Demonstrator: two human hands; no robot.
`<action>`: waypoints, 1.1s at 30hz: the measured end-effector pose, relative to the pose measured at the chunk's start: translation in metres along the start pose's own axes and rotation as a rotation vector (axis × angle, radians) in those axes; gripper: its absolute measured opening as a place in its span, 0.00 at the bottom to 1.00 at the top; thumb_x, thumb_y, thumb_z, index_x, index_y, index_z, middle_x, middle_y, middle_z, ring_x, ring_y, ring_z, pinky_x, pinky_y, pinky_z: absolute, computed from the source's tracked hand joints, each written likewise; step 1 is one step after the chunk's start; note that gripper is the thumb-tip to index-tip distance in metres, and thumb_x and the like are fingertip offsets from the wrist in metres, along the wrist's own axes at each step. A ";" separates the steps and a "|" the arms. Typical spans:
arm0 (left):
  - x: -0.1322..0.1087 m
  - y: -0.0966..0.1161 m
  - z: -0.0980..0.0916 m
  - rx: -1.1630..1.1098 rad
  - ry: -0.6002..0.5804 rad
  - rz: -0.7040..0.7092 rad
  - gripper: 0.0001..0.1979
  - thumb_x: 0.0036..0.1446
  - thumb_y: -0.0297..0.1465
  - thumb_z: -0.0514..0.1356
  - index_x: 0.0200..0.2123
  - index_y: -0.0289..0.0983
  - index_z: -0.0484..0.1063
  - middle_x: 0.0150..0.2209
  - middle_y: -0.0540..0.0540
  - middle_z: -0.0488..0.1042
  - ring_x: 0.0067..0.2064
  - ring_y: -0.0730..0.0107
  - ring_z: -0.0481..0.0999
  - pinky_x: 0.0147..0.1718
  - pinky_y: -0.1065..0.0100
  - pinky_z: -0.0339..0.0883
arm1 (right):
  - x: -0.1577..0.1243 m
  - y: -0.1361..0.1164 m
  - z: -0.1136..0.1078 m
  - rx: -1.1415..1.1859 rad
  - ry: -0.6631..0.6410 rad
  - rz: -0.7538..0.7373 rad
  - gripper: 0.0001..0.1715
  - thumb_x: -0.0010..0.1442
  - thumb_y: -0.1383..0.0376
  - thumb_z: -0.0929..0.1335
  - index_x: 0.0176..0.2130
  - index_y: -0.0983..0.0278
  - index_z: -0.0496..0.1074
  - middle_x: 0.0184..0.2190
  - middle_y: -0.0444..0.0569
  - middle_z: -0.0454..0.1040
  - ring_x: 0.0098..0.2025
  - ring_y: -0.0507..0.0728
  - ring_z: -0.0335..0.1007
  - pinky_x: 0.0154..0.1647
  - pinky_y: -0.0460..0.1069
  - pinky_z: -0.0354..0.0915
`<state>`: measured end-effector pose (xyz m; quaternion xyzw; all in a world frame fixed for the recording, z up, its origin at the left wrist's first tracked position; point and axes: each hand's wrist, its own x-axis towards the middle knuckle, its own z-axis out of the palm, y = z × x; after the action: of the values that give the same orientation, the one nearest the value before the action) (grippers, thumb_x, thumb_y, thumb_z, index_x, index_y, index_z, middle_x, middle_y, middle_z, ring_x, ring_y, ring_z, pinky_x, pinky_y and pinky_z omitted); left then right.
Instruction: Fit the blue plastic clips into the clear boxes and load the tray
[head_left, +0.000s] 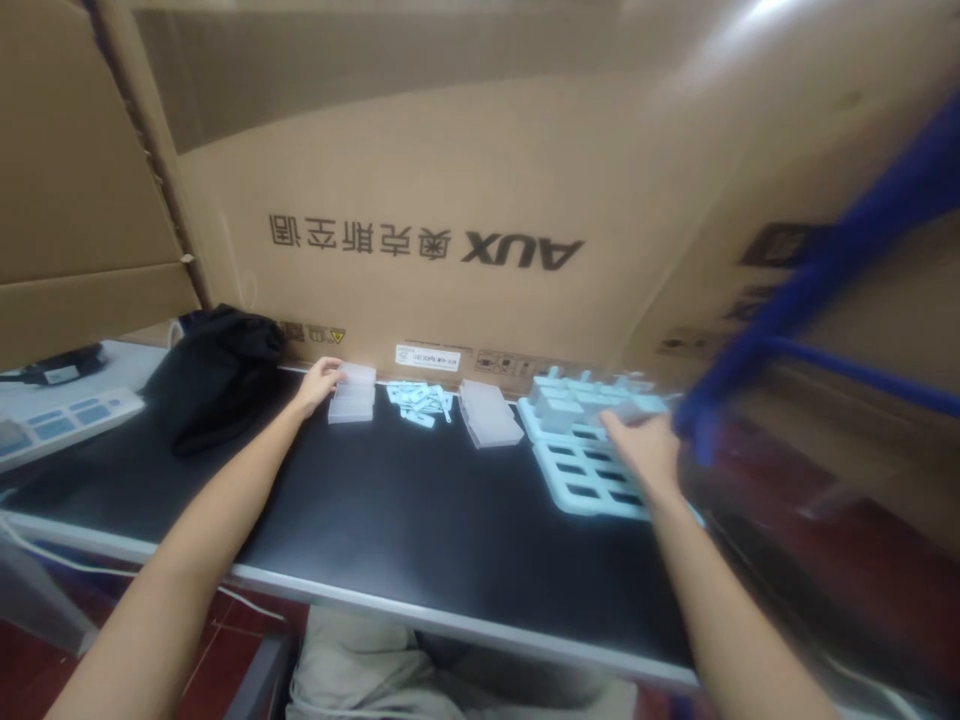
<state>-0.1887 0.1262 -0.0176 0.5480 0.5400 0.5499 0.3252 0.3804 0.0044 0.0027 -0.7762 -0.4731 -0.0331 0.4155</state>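
Note:
My left hand [322,382] reaches to the far side of the table, its fingers curled at the left edge of a translucent plastic box [352,402] in a small group. My right hand [651,447] is over a light blue slotted rack [566,470], with its thumb on a grey block [636,408]; motion blurs it and its other fingers are mostly hidden. More pale blocks [559,408] stand in the rack's back rows. Between my hands lie a loose pile of small light blue strips [421,402] and a stack of translucent cases [491,414].
A large cardboard box [420,160] walls off the back of the black table [420,520]. Black cloth [221,375] lies at the left, beside a white power strip [75,425]. A blue metal frame [795,280] rises close by my right hand.

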 end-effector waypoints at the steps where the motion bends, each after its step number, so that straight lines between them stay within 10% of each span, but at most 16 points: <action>1: 0.000 0.000 0.000 0.007 0.000 0.001 0.22 0.43 0.37 0.70 0.44 0.39 0.77 0.41 0.44 0.81 0.46 0.58 0.80 0.37 0.67 0.72 | -0.002 -0.004 -0.002 0.060 0.005 0.015 0.36 0.53 0.47 0.69 0.52 0.67 0.70 0.45 0.66 0.80 0.47 0.71 0.78 0.48 0.58 0.71; 12: -0.006 0.001 0.007 0.045 0.004 -0.006 0.19 0.46 0.36 0.67 0.43 0.39 0.75 0.35 0.46 0.83 0.43 0.59 0.81 0.35 0.67 0.70 | -0.032 -0.058 -0.008 0.371 -0.120 -0.157 0.22 0.48 0.53 0.67 0.41 0.60 0.65 0.39 0.51 0.75 0.40 0.60 0.70 0.44 0.54 0.68; 20: -0.006 -0.002 0.004 0.056 -0.027 0.015 0.17 0.50 0.35 0.65 0.45 0.39 0.76 0.37 0.44 0.84 0.46 0.58 0.82 0.36 0.67 0.71 | -0.027 -0.146 0.011 -0.138 -0.601 -0.432 0.35 0.59 0.47 0.66 0.57 0.64 0.60 0.40 0.58 0.79 0.40 0.67 0.77 0.41 0.56 0.67; 33: -0.007 -0.003 0.004 0.041 -0.002 -0.010 0.19 0.51 0.38 0.67 0.46 0.40 0.75 0.43 0.45 0.81 0.50 0.59 0.80 0.38 0.67 0.74 | -0.019 -0.256 0.064 -0.683 -0.594 -0.781 0.40 0.62 0.43 0.69 0.62 0.65 0.72 0.54 0.66 0.79 0.57 0.72 0.77 0.51 0.59 0.69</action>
<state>-0.1845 0.1215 -0.0229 0.5525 0.5534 0.5365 0.3174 0.1525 0.0871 0.1096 -0.6104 -0.7821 -0.1151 -0.0507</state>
